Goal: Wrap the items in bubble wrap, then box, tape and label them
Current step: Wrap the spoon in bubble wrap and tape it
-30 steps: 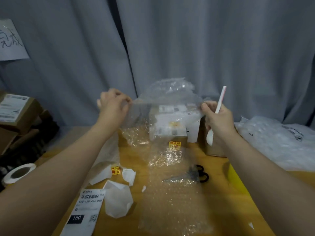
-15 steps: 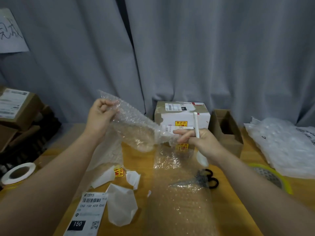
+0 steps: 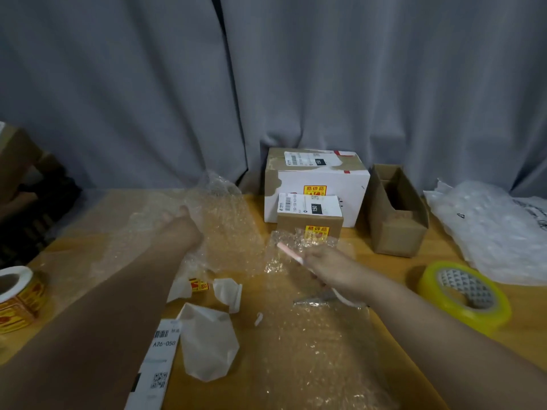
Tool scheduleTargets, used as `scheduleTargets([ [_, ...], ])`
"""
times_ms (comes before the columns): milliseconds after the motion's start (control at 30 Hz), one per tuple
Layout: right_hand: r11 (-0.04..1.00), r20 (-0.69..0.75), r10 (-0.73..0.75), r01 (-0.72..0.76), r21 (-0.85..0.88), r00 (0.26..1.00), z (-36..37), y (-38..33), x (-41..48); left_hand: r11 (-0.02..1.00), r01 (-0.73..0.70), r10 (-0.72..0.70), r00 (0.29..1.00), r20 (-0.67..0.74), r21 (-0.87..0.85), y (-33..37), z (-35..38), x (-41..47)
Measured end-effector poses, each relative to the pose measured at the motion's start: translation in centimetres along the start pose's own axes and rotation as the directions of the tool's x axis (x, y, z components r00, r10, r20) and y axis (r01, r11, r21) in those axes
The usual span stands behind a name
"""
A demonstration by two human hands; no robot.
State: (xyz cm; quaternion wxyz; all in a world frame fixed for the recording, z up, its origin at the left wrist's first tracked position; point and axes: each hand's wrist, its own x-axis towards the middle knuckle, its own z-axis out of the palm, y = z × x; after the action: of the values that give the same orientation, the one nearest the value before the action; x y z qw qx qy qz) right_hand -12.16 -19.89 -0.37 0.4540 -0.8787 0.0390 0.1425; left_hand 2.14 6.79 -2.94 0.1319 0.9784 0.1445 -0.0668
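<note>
A person's left hand (image 3: 180,229) is gripping a raised sheet of bubble wrap (image 3: 228,229) above the wooden table (image 3: 393,315). The right hand (image 3: 328,266), fingers curled, is holding a thin white stick (image 3: 291,254) over more wrap lying flat toward the near edge. Two labelled boxes (image 3: 316,184) are standing just behind, an open carton (image 3: 396,214) beside them. A yellow tape roll (image 3: 464,294) is sitting right; a sticker roll (image 3: 17,297) is crowding the left edge.

Two bare forearms, sleeveless to the frame edge, left hand (image 3: 182,229) and right hand (image 3: 328,266) ungloved
</note>
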Motion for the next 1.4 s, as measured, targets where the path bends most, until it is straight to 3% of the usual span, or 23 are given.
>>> scheduleTargets([
  [100,0.994,0.158,0.002,0.015,-0.108,0.988,0.4,0.6,-0.9,0.962,-0.242,0.188,0.924,-0.333,-0.127,1.1,-1.0,-3.2],
  [167,0.991,0.175,-0.045,0.065,-0.113,0.984,0.2,0.9,-1.6,0.877,-0.455,0.375,0.849,-0.373,-0.153,2.7,-1.7,-6.9],
  [267,0.985,0.198,-0.092,0.118,-0.123,0.976,0.1,1.2,-2.9,0.748,-0.625,0.589,0.780,-0.212,-0.224,4.1,-0.4,-12.9],
  [500,0.999,0.116,-0.018,0.012,0.052,0.993,1.2,3.5,-4.9,0.704,-0.634,0.676,0.736,0.030,-0.319,3.0,3.7,-19.2],
  [600,0.998,0.088,-0.035,0.039,-0.042,0.995,1.6,4.4,-5.2,0.715,-0.677,0.699,0.685,0.204,-0.175,2.3,4.6,-19.7],
  [667,0.988,0.062,-0.071,0.079,-0.131,0.996,1.9,4.7,-5.1,0.734,-0.661,0.678,0.699,0.225,-0.157,2.0,4.9,-20.2],
  [767,0.988,0.053,-0.092,0.098,-0.122,0.994,2.1,5.0,-5.1,0.726,-0.636,0.680,0.722,0.128,-0.261,1.4,4.9,-21.0],
  [833,0.986,0.065,-0.103,0.111,-0.125,0.993,2.2,5.1,-5.2,0.671,-0.710,0.739,0.663,0.118,-0.212,0.8,4.4,-21.4],
  [933,0.972,0.122,-0.134,0.154,-0.176,0.983,2.1,4.6,-5.3,0.568,-0.822,0.759,0.500,0.417,-0.049,0.4,3.7,-21.8],
  [1000,0.947,0.168,-0.161,0.200,-0.250,0.973,2.3,3.9,-5.2,0.494,-0.868,0.732,0.443,0.517,0.045,0.4,3.6,-22.1],
  [1133,0.892,0.201,-0.181,0.247,-0.378,0.963,3.0,3.6,-4.9,0.446,-0.894,0.800,0.415,0.433,0.033,0.4,3.5,-21.8],
  [1200,0.902,0.203,-0.198,0.259,-0.345,0.959,3.0,4.2,-4.9,0.449,-0.892,0.817,0.436,0.377,0.056,0.5,2.9,-21.8],
  [1300,0.946,0.186,-0.196,0.236,-0.223,0.963,2.6,5.0,-4.8,0.490,-0.870,0.863,0.475,0.170,-0.053,1.4,1.8,-21.8],
  [1400,0.939,0.147,-0.189,0.223,-0.264,0.971,2.4,5.7,-4.5,0.523,-0.838,0.848,0.531,-0.011,-0.153,3.2,2.0,-21.7],
])
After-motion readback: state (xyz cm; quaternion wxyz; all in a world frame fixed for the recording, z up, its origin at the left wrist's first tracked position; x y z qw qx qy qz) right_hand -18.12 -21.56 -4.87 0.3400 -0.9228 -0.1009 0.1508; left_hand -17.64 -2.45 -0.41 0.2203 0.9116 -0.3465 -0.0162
